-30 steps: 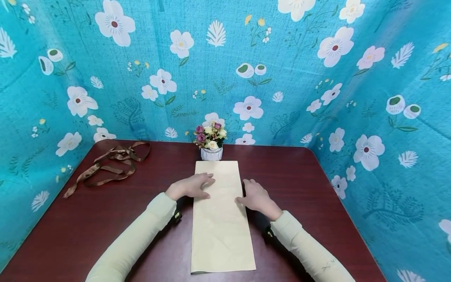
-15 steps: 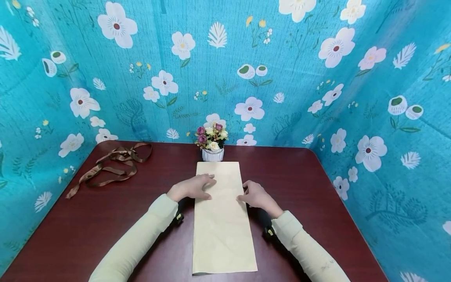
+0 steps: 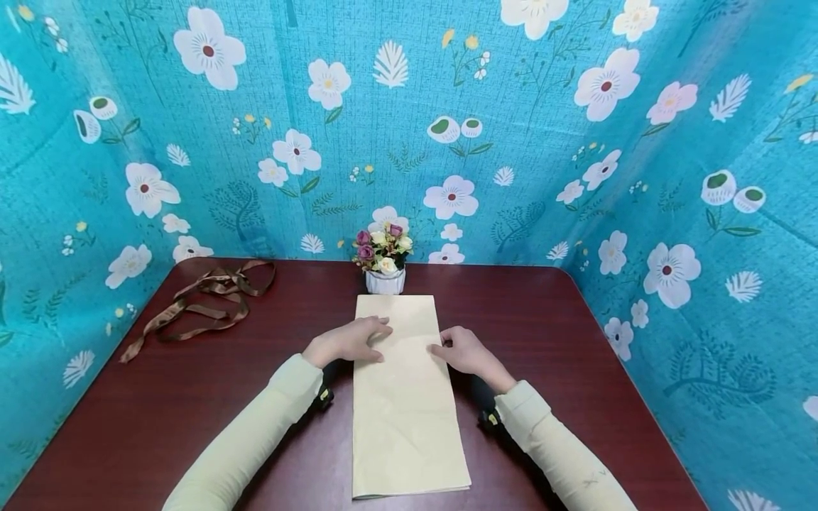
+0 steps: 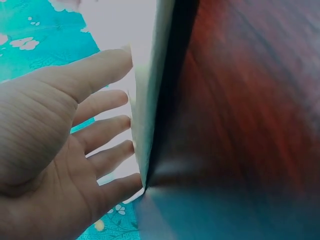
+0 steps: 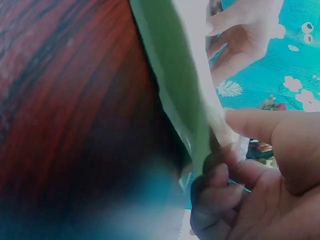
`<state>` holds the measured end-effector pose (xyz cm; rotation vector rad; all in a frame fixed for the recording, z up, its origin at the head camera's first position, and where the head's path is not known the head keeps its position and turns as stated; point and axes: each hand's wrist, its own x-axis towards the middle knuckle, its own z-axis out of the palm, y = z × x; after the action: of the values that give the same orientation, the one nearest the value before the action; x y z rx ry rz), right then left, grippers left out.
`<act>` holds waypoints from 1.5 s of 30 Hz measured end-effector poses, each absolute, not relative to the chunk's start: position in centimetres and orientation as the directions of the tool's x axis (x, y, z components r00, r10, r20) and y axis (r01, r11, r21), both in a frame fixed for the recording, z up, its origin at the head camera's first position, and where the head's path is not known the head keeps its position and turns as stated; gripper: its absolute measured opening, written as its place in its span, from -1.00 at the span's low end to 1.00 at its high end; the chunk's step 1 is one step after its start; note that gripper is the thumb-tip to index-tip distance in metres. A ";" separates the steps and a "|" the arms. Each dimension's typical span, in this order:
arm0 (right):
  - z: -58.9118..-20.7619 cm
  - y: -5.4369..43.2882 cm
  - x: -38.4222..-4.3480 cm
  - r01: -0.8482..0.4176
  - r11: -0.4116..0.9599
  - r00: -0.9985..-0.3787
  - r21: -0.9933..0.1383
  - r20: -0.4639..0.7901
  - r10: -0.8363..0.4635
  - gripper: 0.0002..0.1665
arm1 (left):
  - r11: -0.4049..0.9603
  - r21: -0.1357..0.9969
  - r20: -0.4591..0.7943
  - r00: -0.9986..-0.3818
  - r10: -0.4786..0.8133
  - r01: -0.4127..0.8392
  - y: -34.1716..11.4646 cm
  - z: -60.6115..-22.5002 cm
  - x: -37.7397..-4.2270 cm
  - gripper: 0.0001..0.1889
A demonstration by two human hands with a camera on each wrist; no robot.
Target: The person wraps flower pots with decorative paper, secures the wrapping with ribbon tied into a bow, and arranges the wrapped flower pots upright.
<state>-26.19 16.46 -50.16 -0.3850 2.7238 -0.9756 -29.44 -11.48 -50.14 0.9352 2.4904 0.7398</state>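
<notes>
A long, folded sheet of cream paper lies lengthwise on the dark red table, its far end in front of a small flower pot. My left hand rests on its left side with the fingertips on top; in the left wrist view the fingers are spread and fairly straight. At the right edge, my right hand pinches the paper between thumb and curled fingers. The right wrist view shows that edge lifted, with a green inner side between the layers.
A white pot of artificial roses stands at the back of the table. Loose brown ribbon lies tangled at the back left. Blue floral cloth hangs behind and along both sides.
My right fingers have curled in and now pinch the paper's right edge. The near right corner of the paper has shifted slightly right. My left hand stays in place.
</notes>
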 end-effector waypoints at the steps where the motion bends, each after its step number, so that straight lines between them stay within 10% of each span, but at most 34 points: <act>1: -50.0 16.5 -26.2 -0.185 0.735 -0.940 -0.652 -0.102 -0.327 -0.49 | 0.640 0.588 -0.154 -0.709 0.688 0.494 -11.5 -50.2 -29.4 -0.39; 17: -47.2 15.2 -24.9 -0.358 0.506 -0.867 -0.785 0.078 -0.492 -0.55 | 0.613 0.522 0.082 -0.750 0.656 0.593 -10.4 -49.3 -27.8 -0.67; 24: -45.4 13.8 -23.5 -0.293 0.374 -0.833 -0.880 0.043 -0.552 -0.34 | 0.590 0.661 0.275 -0.882 0.384 0.463 -9.0 -46.5 -24.4 -0.66; 37: -45.1 10.9 -23.2 -0.430 0.282 -0.672 -0.857 0.095 -0.735 -0.32 | 0.577 0.780 0.193 -0.970 0.145 0.242 -9.7 -42.7 -21.8 -0.56; 45: -45.9 10.6 -23.4 -0.539 0.385 -0.611 -0.749 0.033 -0.791 -0.31 | 0.541 0.804 0.141 -0.963 0.229 0.246 -12.3 -42.7 -22.3 -0.55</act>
<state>-23.37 10.65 -45.92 -1.1603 2.3188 -1.0685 -22.35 -12.33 -42.71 0.4280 2.7746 1.4518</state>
